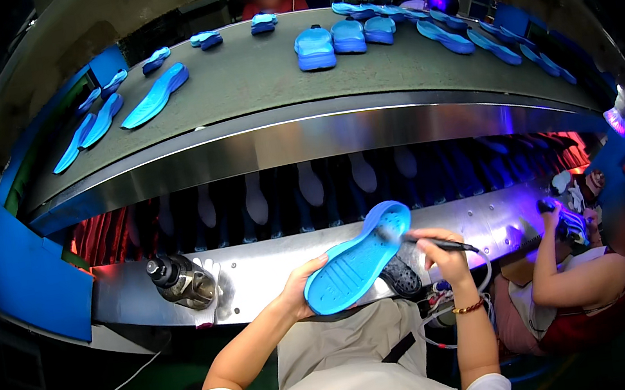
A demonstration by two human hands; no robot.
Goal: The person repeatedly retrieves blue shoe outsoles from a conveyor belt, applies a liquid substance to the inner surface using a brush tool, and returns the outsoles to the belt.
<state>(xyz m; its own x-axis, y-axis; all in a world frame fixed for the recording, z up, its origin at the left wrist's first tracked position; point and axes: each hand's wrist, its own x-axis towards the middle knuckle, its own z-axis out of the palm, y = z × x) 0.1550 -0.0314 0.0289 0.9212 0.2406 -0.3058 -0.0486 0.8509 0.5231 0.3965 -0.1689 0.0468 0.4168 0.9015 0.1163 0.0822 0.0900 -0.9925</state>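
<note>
My left hand (301, 284) is closed on the edge of a blue shoe sole (339, 280), which lies tilted with its hollow inner side up. In my right hand (444, 250) is a black pen-like brush (453, 243) with a pale hose (487, 271) running from its back end. The brush's tip reaches the sole's far end, where the surface looks greyish; bristle detail is blurred. Partly hidden beneath the sole is a dark perforated piece (401, 276) at the metal ledge's near edge.
A dark bottle with a black top (182, 281) stands left on the metal ledge (259, 269). Beyond, a green-grey conveyor belt (241, 74) carries several blue soles (157, 97). A co-worker's arm (576, 276) is at the right, holding a sole (572, 228). Another person (273, 1) is behind the belt.
</note>
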